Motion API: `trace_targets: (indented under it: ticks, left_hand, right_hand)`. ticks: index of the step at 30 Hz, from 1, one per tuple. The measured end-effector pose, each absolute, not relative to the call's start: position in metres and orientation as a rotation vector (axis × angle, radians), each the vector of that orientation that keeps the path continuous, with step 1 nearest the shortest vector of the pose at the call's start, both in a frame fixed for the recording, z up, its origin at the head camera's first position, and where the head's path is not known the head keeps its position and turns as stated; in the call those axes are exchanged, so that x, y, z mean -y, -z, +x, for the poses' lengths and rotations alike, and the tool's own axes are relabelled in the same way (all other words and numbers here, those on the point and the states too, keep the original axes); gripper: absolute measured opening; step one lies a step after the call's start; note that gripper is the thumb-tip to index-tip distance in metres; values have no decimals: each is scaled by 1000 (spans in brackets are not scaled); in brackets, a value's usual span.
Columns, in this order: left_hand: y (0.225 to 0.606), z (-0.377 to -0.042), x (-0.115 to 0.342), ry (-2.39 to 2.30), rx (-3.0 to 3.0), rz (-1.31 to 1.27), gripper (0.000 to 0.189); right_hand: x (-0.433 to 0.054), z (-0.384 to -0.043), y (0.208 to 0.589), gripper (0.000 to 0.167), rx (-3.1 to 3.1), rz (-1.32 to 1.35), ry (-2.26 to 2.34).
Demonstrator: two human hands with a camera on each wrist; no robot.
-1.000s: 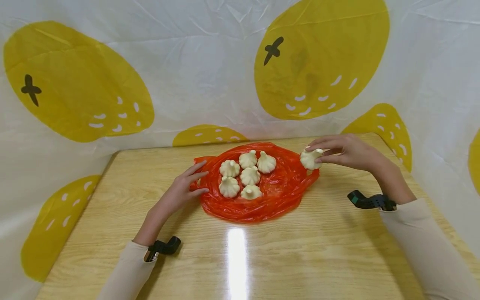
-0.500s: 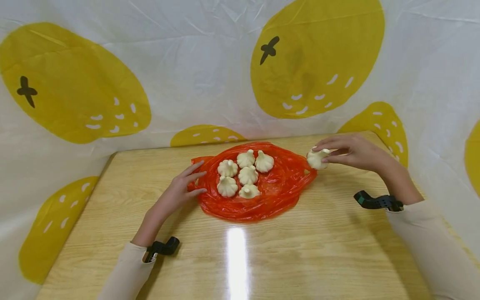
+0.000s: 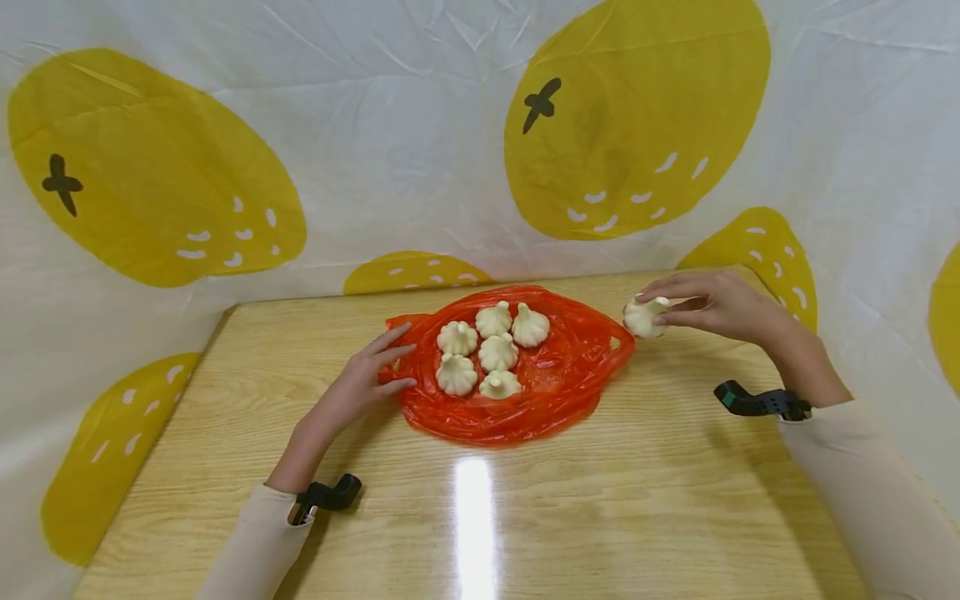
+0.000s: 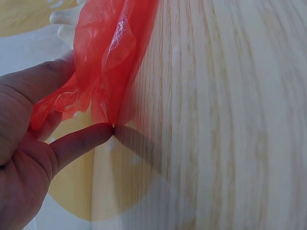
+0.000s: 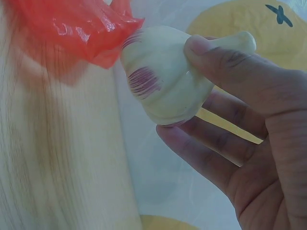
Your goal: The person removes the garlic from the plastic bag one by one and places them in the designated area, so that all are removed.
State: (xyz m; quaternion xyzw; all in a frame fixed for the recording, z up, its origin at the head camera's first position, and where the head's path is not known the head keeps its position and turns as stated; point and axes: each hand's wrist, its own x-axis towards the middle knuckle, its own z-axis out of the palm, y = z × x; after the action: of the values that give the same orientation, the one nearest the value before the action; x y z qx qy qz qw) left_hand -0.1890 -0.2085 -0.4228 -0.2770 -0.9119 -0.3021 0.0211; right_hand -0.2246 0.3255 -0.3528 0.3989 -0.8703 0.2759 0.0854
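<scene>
A red plastic bag [image 3: 540,421] lies spread on the table with several cream garlic bulbs [image 3: 498,353] grouped on its left half. My right hand [image 3: 716,307] pinches another garlic bulb [image 3: 642,320] between thumb and fingers, just past the bag's right end. Purple streaks mark this held bulb [image 5: 158,79] in the right wrist view, and its stem points toward the hand. At the bag's left end, my left hand [image 3: 358,377] has its fingers spread. In the left wrist view its fingertips [image 4: 98,134] are right at the crumpled red film [image 4: 108,57].
The light wooden table [image 3: 630,500] carries a bright reflection in front of the bag. Behind and at the sides hangs a white sheet [image 3: 405,150] with large yellow lemon prints. Dark camera mounts [image 3: 757,402] sit on both wrists.
My right hand has moved a little to the right with the garlic bulb, from over the bag's right end to beyond it. My left hand and the other bulbs stay put.
</scene>
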Motion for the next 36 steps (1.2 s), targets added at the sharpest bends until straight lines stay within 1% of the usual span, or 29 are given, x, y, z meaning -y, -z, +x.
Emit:
trace_targets:
  ticks: [5, 9, 17, 24, 29, 36]
  left_hand:
    - [423, -189, 209, 926, 2829, -856, 53]
    - [423, -188, 208, 920, 2816, -865, 54]
    - [424, -188, 208, 930, 2816, -869, 54]
    - [422, -188, 210, 919, 2812, -873, 54]
    - [421, -189, 209, 902, 2813, -884, 54]
    - [421, -189, 208, 891, 2838, -870, 53]
  right_hand:
    - [-329, -230, 356, 42, 2649, 1158, -886]
    - [-332, -237, 359, 37, 2700, 1141, -843]
    - [-341, -250, 366, 31, 2886, 962, -767]
    - [-341, -263, 372, 31, 3043, 862, -858]
    - [-344, -272, 378, 32, 3069, 897, -953]
    - [-350, -277, 386, 31, 3029, 950, -969]
